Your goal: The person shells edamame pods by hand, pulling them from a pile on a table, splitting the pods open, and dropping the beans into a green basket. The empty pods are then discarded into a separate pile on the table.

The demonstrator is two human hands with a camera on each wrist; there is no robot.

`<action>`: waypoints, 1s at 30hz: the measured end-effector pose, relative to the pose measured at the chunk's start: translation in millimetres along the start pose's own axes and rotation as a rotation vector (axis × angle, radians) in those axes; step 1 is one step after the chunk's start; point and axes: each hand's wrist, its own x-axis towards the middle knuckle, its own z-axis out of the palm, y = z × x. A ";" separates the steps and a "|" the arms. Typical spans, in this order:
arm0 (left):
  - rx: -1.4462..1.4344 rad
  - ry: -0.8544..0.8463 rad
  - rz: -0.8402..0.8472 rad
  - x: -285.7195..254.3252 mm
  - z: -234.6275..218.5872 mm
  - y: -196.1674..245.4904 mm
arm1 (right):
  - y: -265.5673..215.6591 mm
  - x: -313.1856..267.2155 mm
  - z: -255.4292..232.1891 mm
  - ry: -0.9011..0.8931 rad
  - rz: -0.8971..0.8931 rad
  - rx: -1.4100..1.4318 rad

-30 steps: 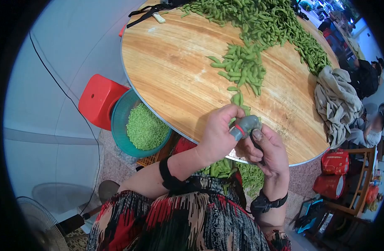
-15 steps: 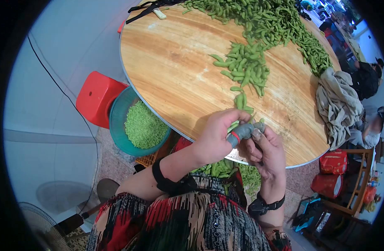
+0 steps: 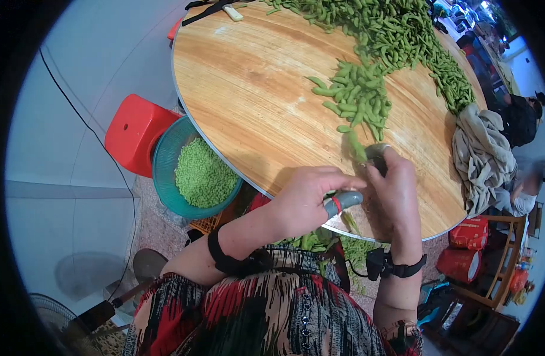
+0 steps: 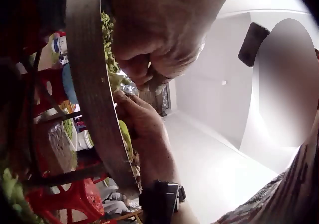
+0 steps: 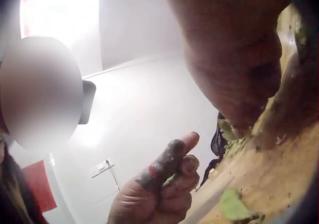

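My left hand (image 3: 302, 199) is over the table's near edge, fingers curled around a small green thing (image 3: 330, 194) mostly hidden in them. One digit wears a grey cover (image 5: 164, 159) with a red band. Farther out, my right hand (image 3: 397, 178) pinches a blurred green soybean pod (image 3: 356, 148) between thumb and a dark-covered finger. Behind that pod lies a loose bunch of soybean pods (image 3: 358, 95). Below the left hand, a pale green pod (image 3: 348, 222) shows at the table edge.
A large heap of pods (image 3: 397, 35) covers the round wooden table's (image 3: 242, 77) far side. Left and below, a teal basket (image 3: 162, 184) holds shelled green beans beside a red stool (image 3: 133, 133). A crumpled grey cloth (image 3: 483, 157) lies at the right edge. More pods (image 3: 311, 242) sit at the lap.
Both hands were together around the grey-covered digit. Now my right hand has moved away and forward to a pod on the table, while the left stays nearly in place.
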 end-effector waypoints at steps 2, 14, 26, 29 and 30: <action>0.009 0.050 0.031 1.2 -1.0 -0.9 | 12.5 -0.9 2.4 0.042 0.044 0.140; 0.387 0.082 0.288 23.2 15.9 0.4 | 15.3 -24.1 -2.8 0.048 0.075 0.563; -0.937 0.056 -0.562 45.7 11.3 -4.1 | -7.4 -40.5 0.4 0.390 -0.040 0.545; -1.314 0.034 -0.545 39.4 21.7 -4.1 | -11.1 -43.9 5.0 0.209 0.044 0.583; -1.313 0.029 -0.547 38.3 21.2 -3.4 | -6.8 -43.0 8.3 0.170 0.071 0.665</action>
